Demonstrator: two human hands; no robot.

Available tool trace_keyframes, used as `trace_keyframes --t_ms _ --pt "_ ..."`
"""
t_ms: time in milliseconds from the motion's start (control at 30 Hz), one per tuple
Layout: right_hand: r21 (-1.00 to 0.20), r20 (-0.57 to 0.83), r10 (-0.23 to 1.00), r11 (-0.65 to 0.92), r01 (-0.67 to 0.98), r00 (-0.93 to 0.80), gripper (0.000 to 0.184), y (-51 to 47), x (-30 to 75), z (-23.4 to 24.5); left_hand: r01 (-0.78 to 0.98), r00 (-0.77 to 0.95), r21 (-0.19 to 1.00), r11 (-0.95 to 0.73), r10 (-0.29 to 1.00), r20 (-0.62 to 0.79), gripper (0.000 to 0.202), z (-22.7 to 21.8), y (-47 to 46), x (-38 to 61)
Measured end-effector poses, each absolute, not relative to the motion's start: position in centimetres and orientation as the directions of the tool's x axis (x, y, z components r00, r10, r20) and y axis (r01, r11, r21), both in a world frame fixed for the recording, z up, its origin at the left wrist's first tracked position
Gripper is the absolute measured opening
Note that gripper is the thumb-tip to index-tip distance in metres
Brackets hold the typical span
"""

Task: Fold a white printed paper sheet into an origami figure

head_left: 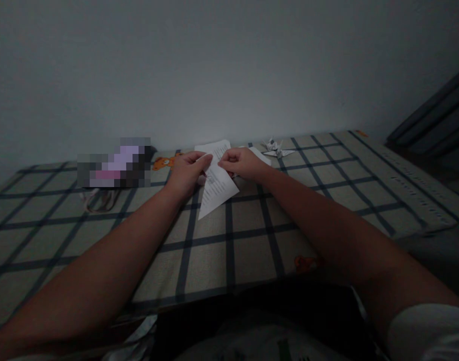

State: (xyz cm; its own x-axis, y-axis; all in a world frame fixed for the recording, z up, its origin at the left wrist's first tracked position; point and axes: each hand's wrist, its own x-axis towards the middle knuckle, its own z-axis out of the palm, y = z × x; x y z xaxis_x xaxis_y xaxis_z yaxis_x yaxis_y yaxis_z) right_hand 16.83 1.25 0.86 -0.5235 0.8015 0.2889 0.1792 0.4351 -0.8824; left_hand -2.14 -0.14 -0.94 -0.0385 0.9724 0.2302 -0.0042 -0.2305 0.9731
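Observation:
A sheet of printed paper (219, 193), partly folded, is held up between both hands above the checked tablecloth. Its lower end spreads into two pointed corners towards me. My left hand (190, 168) pinches the paper's left side between thumb and fingers. From the right, my right hand (242, 163) grips its other edge, the fingers curled in. Behind the hands lie more white paper sheets (224, 144), partly covered by them. Just beyond my right hand sits a folded paper crane (277, 149) with print on it.
The table wears a checked cloth (210, 255) with bear prints and meets a plain wall (222, 70) at the back. At the left lie a pixelated purple and dark object (119, 163) and a looped cable (99, 202). Dark striped fabric (436, 113) hangs at the far right.

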Motion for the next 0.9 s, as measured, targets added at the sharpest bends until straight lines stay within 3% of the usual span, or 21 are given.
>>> trace_keyframes --t_ms 200,733,900 --pt "-0.897 0.273 0.798 0.413 0.157 -0.536 0.02 1.2 16.8 0.7 -0.031 -0.018 0.977 -0.209 0.978 0.209 0.028 -0.7 -0.4 -1.9" --pt "-0.853 0.27 0.813 0.45 0.263 -0.515 0.015 0.7 16.4 1.8 0.066 -0.141 0.954 -0.291 0.944 0.298 0.01 -0.9 0.2 -1.9" --pt "-0.841 0.291 0.811 0.469 0.268 -0.507 0.015 1.1 16.6 1.3 -0.031 -0.055 0.975 -0.221 0.974 0.219 0.017 -0.8 0.1 -1.8"
